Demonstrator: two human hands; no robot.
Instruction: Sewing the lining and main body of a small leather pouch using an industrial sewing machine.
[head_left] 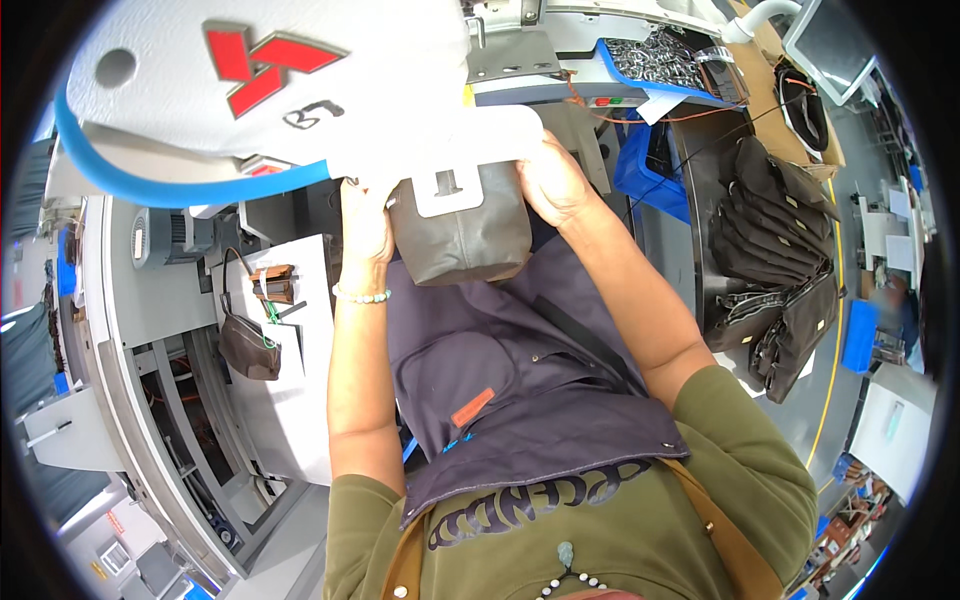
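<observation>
A dark olive-grey bag with a seam down its front sits under the white machine head. A white plate with a cut-out lies over the bag's upper front. My left hand grips the bag's left side, its fingertips partly hidden under the machine. My right hand grips the right side, fingers curled near a white part of the machine. A purple-grey apron hangs below the bag.
Stacked dark bags lie on the right, near a blue bin. A tray of metal pieces is at back right. On the left, a brown bag lies on a white board beside a grey motor.
</observation>
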